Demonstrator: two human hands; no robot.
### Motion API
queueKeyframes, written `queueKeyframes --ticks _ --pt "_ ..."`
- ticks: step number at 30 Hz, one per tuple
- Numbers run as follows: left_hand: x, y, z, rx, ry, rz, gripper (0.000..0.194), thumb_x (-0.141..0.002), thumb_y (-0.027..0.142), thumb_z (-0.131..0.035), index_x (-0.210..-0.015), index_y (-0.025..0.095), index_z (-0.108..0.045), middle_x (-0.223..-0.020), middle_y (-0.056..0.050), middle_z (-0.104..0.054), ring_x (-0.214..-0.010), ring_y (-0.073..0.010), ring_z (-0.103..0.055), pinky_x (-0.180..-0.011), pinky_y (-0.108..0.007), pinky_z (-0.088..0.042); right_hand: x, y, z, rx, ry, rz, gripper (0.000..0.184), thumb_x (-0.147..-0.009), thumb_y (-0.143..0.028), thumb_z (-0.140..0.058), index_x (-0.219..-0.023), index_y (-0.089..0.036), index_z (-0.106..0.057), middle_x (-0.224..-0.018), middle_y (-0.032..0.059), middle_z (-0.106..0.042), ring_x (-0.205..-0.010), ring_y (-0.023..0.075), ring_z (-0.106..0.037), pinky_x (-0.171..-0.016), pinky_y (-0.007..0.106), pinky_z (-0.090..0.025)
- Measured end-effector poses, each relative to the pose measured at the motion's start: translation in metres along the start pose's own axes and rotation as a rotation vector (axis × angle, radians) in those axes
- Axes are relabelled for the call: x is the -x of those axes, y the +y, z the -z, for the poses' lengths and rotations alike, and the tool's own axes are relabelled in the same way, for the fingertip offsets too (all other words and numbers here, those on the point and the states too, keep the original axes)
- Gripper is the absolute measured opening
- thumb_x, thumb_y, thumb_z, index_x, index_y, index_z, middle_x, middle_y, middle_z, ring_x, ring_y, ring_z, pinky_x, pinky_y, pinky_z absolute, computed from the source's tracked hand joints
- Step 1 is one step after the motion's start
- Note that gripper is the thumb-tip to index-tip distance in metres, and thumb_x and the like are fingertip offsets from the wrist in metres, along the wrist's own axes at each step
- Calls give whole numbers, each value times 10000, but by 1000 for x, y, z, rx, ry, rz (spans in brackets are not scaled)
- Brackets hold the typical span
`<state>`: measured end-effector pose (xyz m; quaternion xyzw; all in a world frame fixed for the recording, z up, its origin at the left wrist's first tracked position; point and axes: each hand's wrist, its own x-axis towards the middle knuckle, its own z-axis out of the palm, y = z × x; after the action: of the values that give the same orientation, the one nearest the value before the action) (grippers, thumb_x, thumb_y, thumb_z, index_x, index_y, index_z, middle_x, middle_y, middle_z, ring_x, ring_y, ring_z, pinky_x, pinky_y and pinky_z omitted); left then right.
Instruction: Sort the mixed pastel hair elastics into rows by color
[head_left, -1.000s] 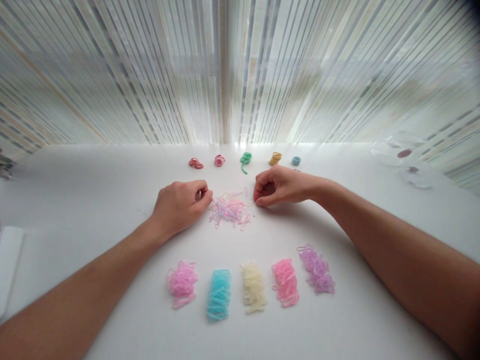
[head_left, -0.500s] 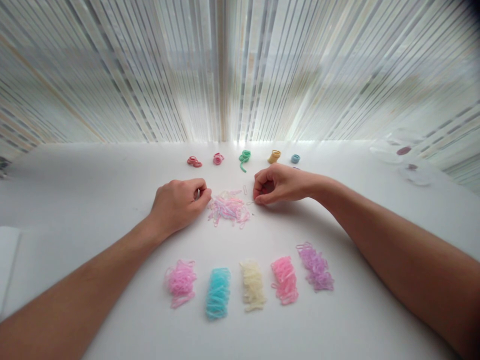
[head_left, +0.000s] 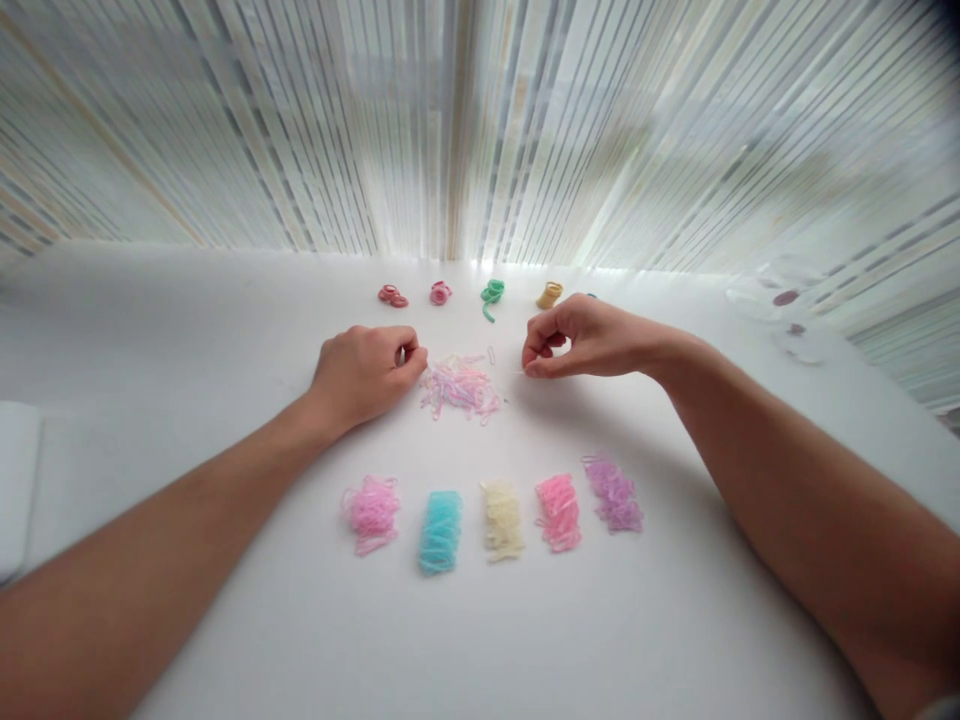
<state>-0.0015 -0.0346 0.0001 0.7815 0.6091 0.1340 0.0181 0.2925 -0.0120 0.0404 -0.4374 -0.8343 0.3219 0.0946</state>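
A mixed heap of pastel rubber bands lies between my hands on the white table. At its left edge my left hand rests with thumb and forefinger pinched together; whatever may be in that pinch is hidden. To the right of the heap, my right hand pinches a thin pale rubber band between thumb and forefinger, just above the table and apart from the heap. A single loose band lies by the heap's upper right.
Nearer me are sorted piles of bands: pink, blue, cream, bright pink and purple. Behind lie small coils: red, pink, green, yellow. Clear plastic pieces sit far right.
My right hand has drawn slightly right, away from the heap, with the pale band in its pinch. The left hand stays by the heap. The camera view has shifted a little.
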Motion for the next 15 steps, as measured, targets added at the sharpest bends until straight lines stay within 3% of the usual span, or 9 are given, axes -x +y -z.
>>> queueKeyframes --ticks 8,15 --pt "-1 -2 -4 -3 18 -12 351 -920 447 -473 -841 232 -740 -814 -69 -754 -775 -258 -660 -666 -351 -370 35 -23 -3 -18 30 28 108 -780 -306 -732 -732 -217 -767 -695 -8 -638 -723 159 -529 -674 331 -414" --pt "-2 -2 -5 -7 21 -11 345 -914 451 -477 -839 233 -734 -834 -73 -762 -801 -270 -679 -681 -359 -400 81 -57 -35 -115 125 112 62 -791 -175 -738 -755 -207 -777 -711 1 -672 -671 138 -562 -635 290 -462"
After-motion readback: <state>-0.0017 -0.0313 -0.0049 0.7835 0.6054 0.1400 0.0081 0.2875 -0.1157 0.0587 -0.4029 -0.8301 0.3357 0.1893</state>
